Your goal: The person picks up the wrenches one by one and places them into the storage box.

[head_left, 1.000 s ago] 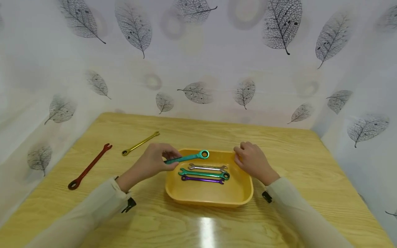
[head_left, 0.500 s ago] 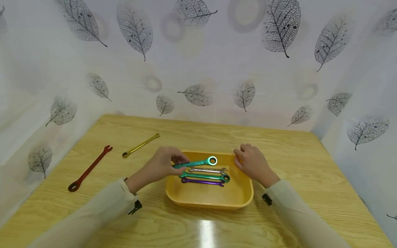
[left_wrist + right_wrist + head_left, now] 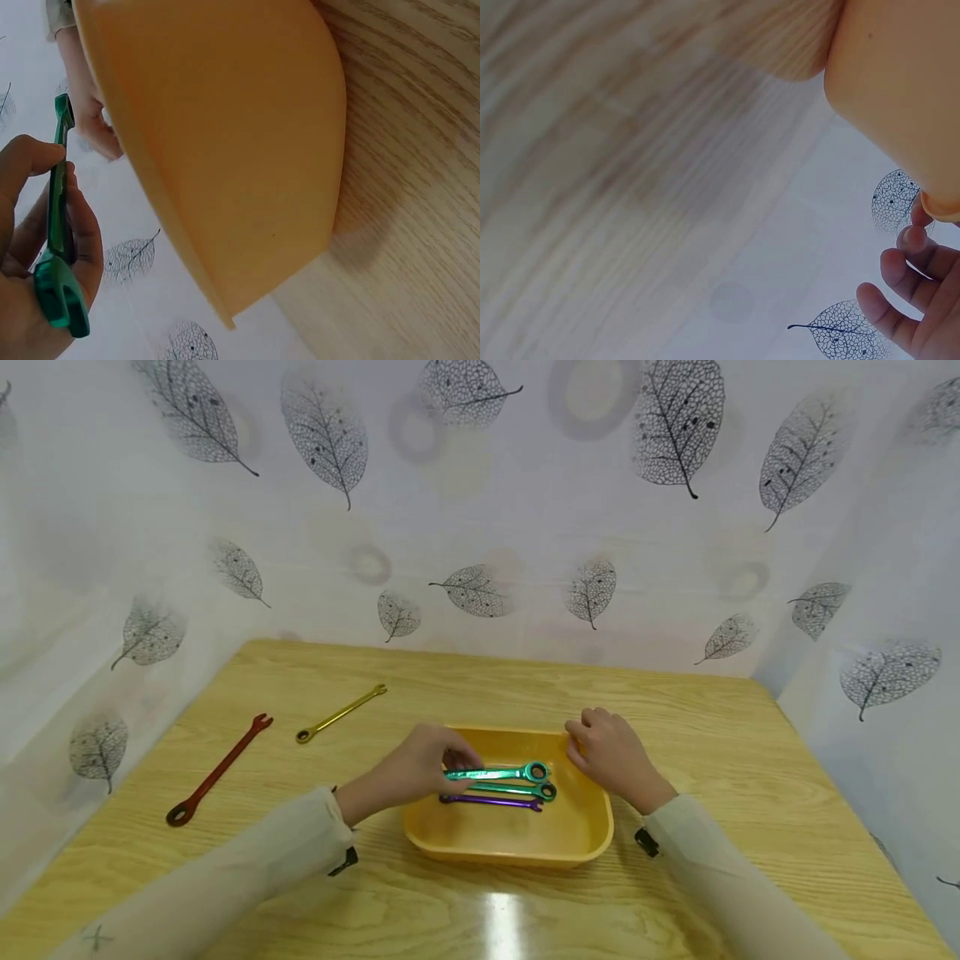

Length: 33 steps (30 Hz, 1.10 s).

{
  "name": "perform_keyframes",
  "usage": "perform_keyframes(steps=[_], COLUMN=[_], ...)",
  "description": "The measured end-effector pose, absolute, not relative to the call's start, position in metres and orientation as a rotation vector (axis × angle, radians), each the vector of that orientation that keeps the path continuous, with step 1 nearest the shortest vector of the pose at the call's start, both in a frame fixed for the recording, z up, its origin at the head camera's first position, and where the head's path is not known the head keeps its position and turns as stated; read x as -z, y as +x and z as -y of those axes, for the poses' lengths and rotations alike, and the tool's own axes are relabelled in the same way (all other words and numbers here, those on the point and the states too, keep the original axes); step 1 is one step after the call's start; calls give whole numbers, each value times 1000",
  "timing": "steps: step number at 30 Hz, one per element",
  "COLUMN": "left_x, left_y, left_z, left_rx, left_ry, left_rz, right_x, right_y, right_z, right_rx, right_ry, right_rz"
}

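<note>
one teal wrench (image 3: 497, 773) pinched by left hand (image 3: 420, 770), right hand (image 3: 611, 758) fingers curled at the tray (image 3: 510, 839): probably best lowered level and slowly, tray steadied.

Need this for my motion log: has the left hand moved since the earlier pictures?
Yes: the left hand has moved rightward and lower in the head view, away from the unmoved gold wrench, farther over the tray.
</note>
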<state>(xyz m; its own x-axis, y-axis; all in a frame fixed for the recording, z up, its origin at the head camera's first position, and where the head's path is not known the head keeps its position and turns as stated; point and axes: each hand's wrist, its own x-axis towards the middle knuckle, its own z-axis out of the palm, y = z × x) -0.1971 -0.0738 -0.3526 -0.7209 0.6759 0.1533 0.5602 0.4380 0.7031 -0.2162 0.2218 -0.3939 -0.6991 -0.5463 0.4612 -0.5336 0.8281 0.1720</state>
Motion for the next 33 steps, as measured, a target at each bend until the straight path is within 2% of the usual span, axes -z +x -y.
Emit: perform_keyframes(steps=[33], left_x=[354], left_y=[-201], left_z=[35], left_rx=[-858], left_ry=[1257], left_rz=[-2497], right_x=[396], right_y=[-217], right_z=[-223], right_rx=[3], right_ry=[805], right_rz=[2499])
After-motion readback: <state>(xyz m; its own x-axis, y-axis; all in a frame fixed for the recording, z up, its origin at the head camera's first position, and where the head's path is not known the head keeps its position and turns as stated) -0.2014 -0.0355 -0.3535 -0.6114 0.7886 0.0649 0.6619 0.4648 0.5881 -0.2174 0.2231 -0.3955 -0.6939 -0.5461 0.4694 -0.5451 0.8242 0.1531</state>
